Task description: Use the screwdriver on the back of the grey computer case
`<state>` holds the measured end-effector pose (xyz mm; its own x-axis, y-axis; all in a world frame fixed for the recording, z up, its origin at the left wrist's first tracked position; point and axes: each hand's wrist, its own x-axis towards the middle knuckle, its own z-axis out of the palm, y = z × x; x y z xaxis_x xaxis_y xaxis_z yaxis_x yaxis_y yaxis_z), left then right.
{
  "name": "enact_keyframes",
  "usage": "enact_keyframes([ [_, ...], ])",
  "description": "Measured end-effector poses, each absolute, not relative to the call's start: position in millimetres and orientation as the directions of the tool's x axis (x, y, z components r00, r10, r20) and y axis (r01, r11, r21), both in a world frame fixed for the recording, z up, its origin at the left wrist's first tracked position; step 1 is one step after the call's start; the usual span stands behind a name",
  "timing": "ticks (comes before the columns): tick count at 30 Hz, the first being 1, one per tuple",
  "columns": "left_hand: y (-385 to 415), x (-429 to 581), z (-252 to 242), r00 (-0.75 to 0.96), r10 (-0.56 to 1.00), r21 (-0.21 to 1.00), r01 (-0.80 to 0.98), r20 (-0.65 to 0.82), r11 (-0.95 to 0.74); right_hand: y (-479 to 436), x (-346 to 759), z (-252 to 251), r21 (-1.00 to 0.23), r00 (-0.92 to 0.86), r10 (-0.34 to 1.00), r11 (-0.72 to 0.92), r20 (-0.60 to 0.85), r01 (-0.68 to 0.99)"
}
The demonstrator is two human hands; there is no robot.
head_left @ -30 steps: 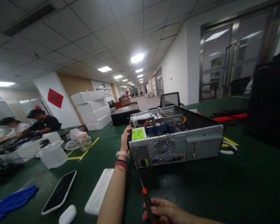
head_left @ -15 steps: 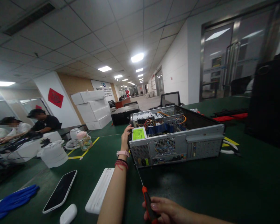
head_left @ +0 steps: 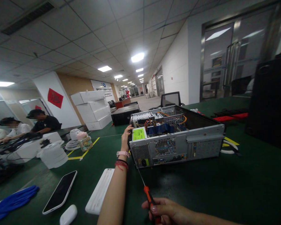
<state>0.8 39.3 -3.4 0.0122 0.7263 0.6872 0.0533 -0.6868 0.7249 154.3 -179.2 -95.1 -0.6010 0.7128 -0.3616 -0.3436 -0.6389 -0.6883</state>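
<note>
An uncovered desktop computer case (head_left: 201,132) lies on its side on the green table, its rear panel facing me. My left hand (head_left: 125,136) grips the case's left edge, fingers over the top beside the power supply (head_left: 139,134) with its green label. In front of the case, my right hand (head_left: 165,210) is closed round the red-and-black handle of a screwdriver (head_left: 149,195). The screwdriver's thin shaft points up and away to the rear panel's lower left corner. Whether its tip sits in a screw is too small to tell.
Left of my forearm lie a white slab-shaped item (head_left: 100,191), a phone (head_left: 60,191), an earbud case (head_left: 68,215) and a blue glove (head_left: 15,200). White fans (head_left: 52,154) and a jar (head_left: 85,143) stand beyond. Co-workers (head_left: 43,123) sit far left. A black case (head_left: 269,103) stands right.
My right hand and the screwdriver handle have shifted slightly right, and the handle appears turned a little. My left hand stays on the case.
</note>
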Motion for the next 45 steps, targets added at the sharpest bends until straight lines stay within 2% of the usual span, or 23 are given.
enact_keyframes([
  [6,33,3,0,0.01,0.727,0.725,0.054,0.687,-0.686,-178,152,-100,-0.697,-0.585,0.721,-0.632,-0.371,-0.338],
  [18,35,2,-2,0.017,0.73,0.729,0.037,0.683,-0.683,-181,157,-94,-0.689,-0.671,0.671,-0.648,-0.315,-0.325],
  [26,31,3,1,0.014,0.721,0.721,0.028,0.693,-0.693,-174,160,-109,-0.697,-0.754,0.607,-0.654,-0.252,-0.294],
  [30,33,3,0,0.018,0.723,0.723,0.022,0.69,-0.69,-173,161,-109,-0.703,-0.765,0.585,-0.662,-0.269,-0.259],
  [38,33,2,0,0.02,0.725,0.724,0.045,0.689,-0.689,-177,158,-98,-0.714,-0.724,0.64,-0.631,-0.259,-0.302],
  [45,37,2,0,0.022,0.733,0.732,0.033,0.68,-0.681,-177,154,-100,-0.707,-0.635,0.687,-0.64,-0.352,-0.3],
])
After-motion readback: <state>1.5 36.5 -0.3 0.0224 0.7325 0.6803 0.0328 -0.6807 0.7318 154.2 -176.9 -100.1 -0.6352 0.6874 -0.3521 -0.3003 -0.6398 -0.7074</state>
